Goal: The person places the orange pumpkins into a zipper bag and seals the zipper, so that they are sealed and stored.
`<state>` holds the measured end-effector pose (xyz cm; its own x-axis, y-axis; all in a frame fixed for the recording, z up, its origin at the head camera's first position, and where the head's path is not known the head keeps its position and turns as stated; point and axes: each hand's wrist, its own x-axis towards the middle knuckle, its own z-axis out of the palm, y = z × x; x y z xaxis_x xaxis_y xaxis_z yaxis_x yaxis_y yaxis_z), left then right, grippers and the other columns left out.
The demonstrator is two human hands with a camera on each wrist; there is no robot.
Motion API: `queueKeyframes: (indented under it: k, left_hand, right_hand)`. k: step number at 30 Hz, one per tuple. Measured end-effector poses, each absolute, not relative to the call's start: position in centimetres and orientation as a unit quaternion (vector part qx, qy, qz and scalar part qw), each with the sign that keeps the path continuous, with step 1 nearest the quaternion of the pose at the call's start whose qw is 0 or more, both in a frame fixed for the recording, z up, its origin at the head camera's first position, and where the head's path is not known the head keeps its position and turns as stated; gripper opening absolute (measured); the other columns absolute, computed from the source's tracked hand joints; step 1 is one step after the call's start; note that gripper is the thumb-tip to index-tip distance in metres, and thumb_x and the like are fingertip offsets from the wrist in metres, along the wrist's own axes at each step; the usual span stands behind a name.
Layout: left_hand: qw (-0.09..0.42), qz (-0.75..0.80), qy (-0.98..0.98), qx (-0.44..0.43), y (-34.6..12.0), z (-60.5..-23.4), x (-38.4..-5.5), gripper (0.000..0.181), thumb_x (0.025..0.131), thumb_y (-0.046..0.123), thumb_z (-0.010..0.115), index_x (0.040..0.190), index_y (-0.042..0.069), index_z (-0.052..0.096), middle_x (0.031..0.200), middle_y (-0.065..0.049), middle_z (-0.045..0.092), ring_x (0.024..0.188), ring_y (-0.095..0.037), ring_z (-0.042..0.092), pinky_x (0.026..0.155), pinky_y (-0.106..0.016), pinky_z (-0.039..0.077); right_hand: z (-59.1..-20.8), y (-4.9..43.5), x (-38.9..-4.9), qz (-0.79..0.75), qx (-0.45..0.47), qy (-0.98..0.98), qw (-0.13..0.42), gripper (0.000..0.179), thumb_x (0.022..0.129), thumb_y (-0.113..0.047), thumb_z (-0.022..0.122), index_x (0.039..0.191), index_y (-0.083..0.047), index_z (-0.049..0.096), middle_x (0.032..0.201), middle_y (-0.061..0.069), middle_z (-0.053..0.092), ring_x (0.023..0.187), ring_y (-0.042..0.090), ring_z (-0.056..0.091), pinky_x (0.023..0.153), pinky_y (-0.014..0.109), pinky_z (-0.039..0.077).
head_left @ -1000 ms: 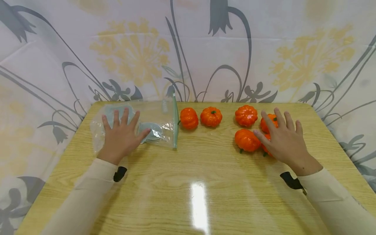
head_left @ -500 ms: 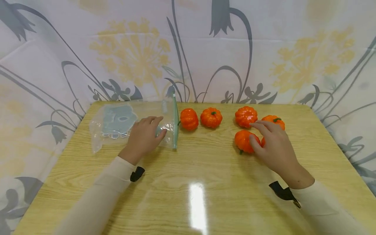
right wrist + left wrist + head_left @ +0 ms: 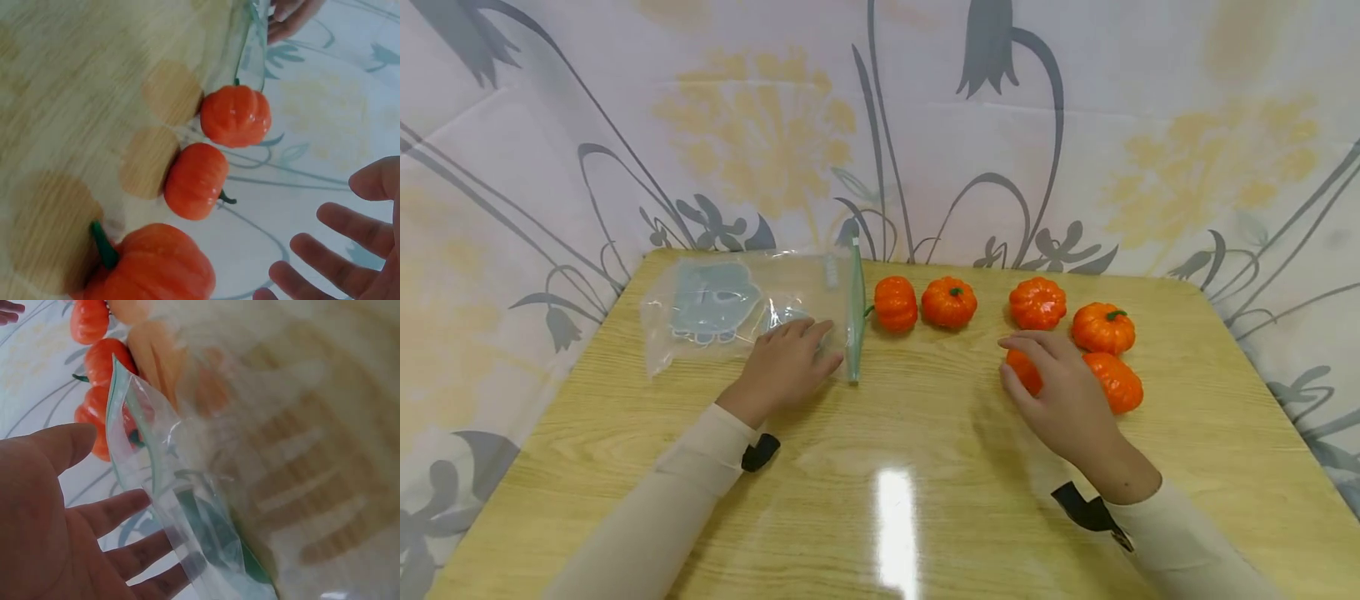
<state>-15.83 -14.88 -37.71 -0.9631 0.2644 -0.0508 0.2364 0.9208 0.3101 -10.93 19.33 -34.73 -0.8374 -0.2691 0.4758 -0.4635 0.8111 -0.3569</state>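
Observation:
A clear zip bag (image 3: 857, 333) with a green closure strip and pale blue print lies flat at the back left of the table. My left hand (image 3: 786, 367) hovers at its front edge, fingers loosely extended; in the left wrist view the fingers (image 3: 128, 509) are spread close to the bag's mouth, and contact is unclear. My right hand (image 3: 1060, 404) is above a small orange pumpkin (image 3: 1022, 372), partly covering it. In the right wrist view the right hand's fingers (image 3: 353, 228) are spread, with nothing between them. A second pumpkin (image 3: 1116, 385) sits just right of that hand.
Several more pumpkins with green stems stand along the back: one (image 3: 895, 304) beside the bag's strip, another (image 3: 950, 302) next to it, and two (image 3: 1037, 303) (image 3: 1103, 328) further right. A patterned cloth (image 3: 917, 125) rises behind the wooden table (image 3: 820, 500).
My left hand has moved right and down, from over the bag's print towards its strip end. The right hand has moved left, uncovering pumpkins on its right. The bag and pumpkins stay put.

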Motion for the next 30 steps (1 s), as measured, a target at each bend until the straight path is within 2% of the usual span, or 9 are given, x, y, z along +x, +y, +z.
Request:
queueKeyframes:
  k: [8, 14, 22, 30]
  left_hand:
    - [0.057, 0.141, 0.980, 0.130, -14.9, -38.2, -15.0, 0.061, 0.102, 0.052, 0.045, 0.152, 0.017, 0.043, 0.151, -0.016, 0.047, 0.140, -0.039, 0.042, 0.112, -0.063, 0.033]
    - [0.057, 0.107, 0.985, 0.124, -14.4, -38.2, -14.5, 0.061, 0.101, 0.055, 0.045, 0.149, 0.018, 0.047, 0.142, -0.015, 0.056, 0.130, -0.039, 0.053, 0.102, -0.065, 0.042]
    - [0.042, 0.074, 0.991, 0.104, -13.3, -38.2, -14.2, 0.067, 0.096, 0.064, 0.048, 0.142, 0.016, 0.053, 0.128, -0.016, 0.062, 0.117, -0.040, 0.058, 0.091, -0.063, 0.047]
    - [0.032, 0.062, 0.992, 0.101, -12.5, -39.0, -14.3, 0.073, 0.092, 0.070, 0.048, 0.136, 0.012, 0.058, 0.126, -0.015, 0.063, 0.114, -0.038, 0.058, 0.084, -0.062, 0.048]
  right_hand:
    - [-35.5, 19.0, -11.1, 0.235, 0.204, -0.930, 0.197, 0.026, 0.090, -0.012, 0.070, 0.114, -0.004, 0.070, 0.122, 0.014, 0.065, 0.114, 0.035, 0.059, 0.091, 0.054, 0.052]
    - [-35.8, 19.0, -11.0, 0.231, 0.210, -0.931, 0.190, 0.023, 0.090, -0.014, 0.069, 0.111, -0.004, 0.071, 0.120, 0.014, 0.065, 0.113, 0.034, 0.059, 0.088, 0.052, 0.053]
    - [-36.1, 18.6, -10.7, 0.240, 0.195, -0.940, 0.142, 0.025, 0.094, -0.017, 0.067, 0.116, -0.007, 0.071, 0.125, 0.013, 0.063, 0.119, 0.033, 0.056, 0.092, 0.053, 0.053]
    - [-36.6, 17.5, -11.3, 0.243, 0.203, -0.941, 0.118, 0.026, 0.095, -0.020, 0.066, 0.117, -0.007, 0.070, 0.123, 0.012, 0.065, 0.118, 0.032, 0.058, 0.096, 0.052, 0.051]
